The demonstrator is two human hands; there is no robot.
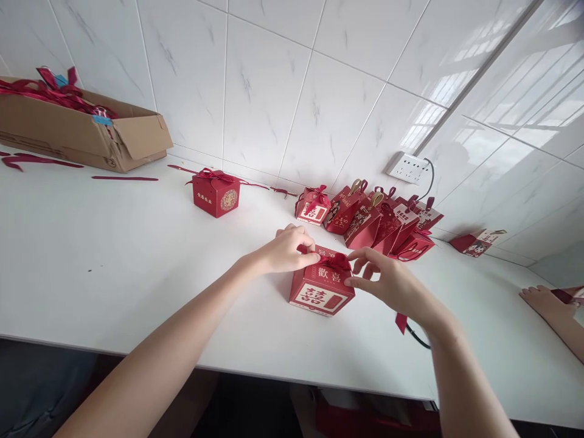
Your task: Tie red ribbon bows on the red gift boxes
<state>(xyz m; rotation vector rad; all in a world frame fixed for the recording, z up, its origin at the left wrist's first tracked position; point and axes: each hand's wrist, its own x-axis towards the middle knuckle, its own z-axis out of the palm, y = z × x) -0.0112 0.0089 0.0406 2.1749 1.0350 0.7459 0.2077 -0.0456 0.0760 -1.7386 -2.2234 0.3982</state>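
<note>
On the white table a red gift box [314,297] with Chinese characters stands upright in front of me, a red ribbon bow [338,262] on its top. My left hand [292,249] is at the box's left top edge, its thumb and fingers pinched on the ribbon. At the right side, my right hand [378,274] has its curled fingers and thumb apart. Its index fingertip meets the bow's right loop, and the thumb touches the box's top right edge. Part of the ribbon is hidden under my left fingers.
A cardboard box [73,135] of red ribbons stands at the far left. A tied red box [216,193] and a smaller one [314,207] sit further back. Several red gift boxes [362,225] cluster near a power socket [406,168]. Another person's hand [547,300] rests at the right.
</note>
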